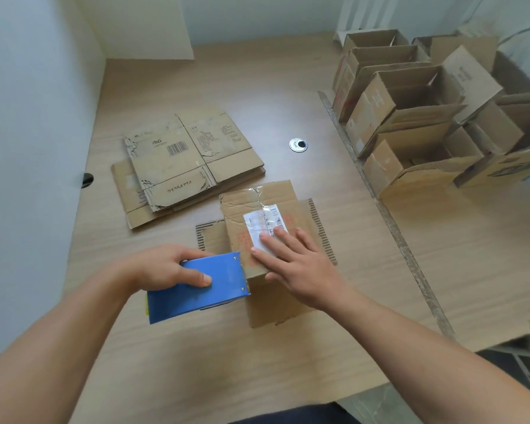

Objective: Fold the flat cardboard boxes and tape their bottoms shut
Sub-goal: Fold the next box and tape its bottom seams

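Box in work: box (257,209) stands bottom-up near the middle of the table (257,87), toward the near edge. Its bottom flaps are folded closed and its lower flaps are splayed out on the table.
Right hand: right hand (300,267) has straight, spread fingers and presses the flaps flat, partly over a white label (265,223).
Left hand: left hand (172,266) is curled round the blue dispenser (202,289), whose front end touches the box's near left corner.
Tape: old crinkled tape shows at the far end of the seam. I cannot tell whether any fresh strip is down.
Done: erected boxes (410,111) stand open-top along the right edge, up to the far right corner. Their bottoms are hidden, so taping is presumed.
Left to do: flats (178,166) are stacked left of middle. There are several, exact count unclear.
Stage (judgement): this box is folded and its taping is about to start. Overall the task looks past halfway.
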Action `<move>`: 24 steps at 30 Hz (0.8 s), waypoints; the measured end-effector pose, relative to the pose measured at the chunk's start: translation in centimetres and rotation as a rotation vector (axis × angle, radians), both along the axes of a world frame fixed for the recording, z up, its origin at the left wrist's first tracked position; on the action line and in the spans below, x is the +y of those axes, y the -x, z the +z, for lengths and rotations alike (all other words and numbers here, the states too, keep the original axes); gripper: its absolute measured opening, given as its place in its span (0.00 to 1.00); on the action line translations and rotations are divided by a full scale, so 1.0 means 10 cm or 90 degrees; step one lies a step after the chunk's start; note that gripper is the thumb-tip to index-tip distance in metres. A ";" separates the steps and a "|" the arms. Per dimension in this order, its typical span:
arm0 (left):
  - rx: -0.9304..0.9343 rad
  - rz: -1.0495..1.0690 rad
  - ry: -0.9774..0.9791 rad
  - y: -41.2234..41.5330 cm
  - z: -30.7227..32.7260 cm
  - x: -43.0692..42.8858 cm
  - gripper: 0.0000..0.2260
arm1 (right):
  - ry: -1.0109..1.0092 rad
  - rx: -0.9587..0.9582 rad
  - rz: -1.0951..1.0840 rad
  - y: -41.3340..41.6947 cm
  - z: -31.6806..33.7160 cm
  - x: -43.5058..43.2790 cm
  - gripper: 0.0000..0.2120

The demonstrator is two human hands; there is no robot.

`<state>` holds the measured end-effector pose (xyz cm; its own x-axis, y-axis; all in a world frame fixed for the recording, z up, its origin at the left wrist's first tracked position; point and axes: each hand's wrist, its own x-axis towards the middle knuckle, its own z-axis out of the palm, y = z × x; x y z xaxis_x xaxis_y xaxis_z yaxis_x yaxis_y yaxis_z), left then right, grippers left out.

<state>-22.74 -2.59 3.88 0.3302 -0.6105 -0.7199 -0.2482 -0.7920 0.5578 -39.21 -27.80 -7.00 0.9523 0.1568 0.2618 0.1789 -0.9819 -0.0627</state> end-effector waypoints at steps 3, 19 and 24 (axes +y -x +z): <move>0.023 0.004 0.013 -0.05 0.04 0.09 0.19 | 0.026 -0.045 0.002 -0.01 -0.08 -0.03 0.22; -0.005 -0.009 -0.044 -0.18 -0.15 0.29 0.14 | -0.001 0.004 -0.033 -0.02 -0.02 0.01 0.22; -0.011 -0.011 -0.050 -0.17 -0.26 0.08 0.09 | -0.029 0.059 -0.041 -0.03 0.04 0.01 0.23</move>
